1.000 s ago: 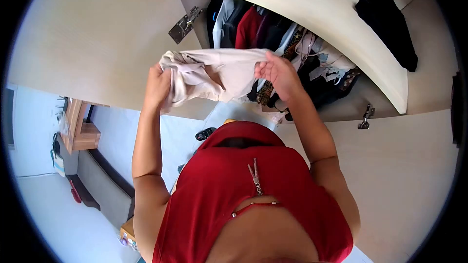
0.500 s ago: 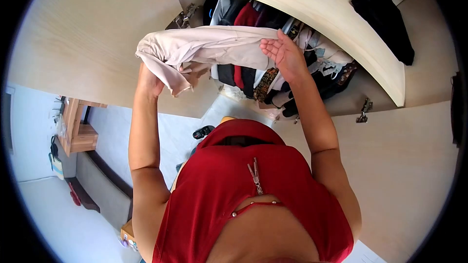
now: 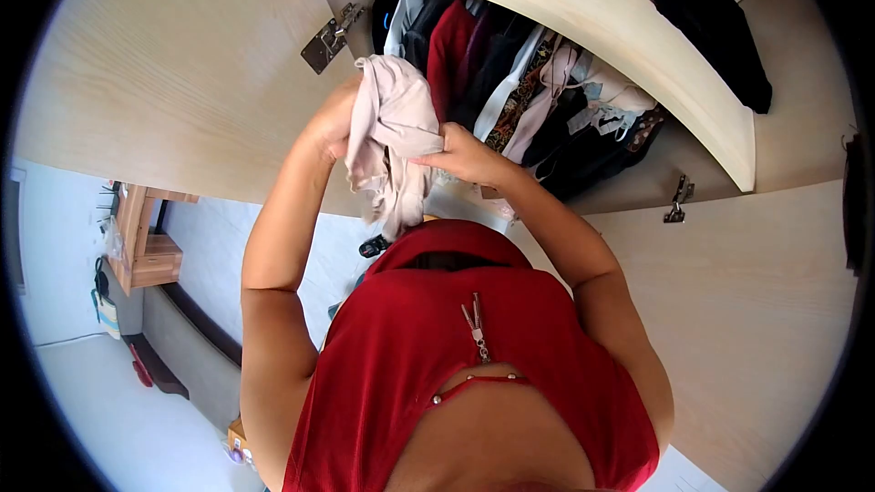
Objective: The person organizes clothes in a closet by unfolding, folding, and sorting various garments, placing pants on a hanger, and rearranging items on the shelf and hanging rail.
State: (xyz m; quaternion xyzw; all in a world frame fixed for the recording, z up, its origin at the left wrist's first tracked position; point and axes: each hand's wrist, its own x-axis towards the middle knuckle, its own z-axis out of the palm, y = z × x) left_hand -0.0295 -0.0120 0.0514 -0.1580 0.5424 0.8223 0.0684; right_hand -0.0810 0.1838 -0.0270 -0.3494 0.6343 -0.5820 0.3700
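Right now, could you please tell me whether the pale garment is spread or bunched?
Bunched: the pale garment is gathered in creased folds between the left hand and right hand.

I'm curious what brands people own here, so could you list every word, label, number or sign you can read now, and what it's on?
There is no readable text in this picture.
Pale cloth: no lettering shows.
Red top: no lettering shows.
Blue mark on a dark garment in the wardrobe: too small to make out.
Orange-brown item at lower left: any print is too small to read.
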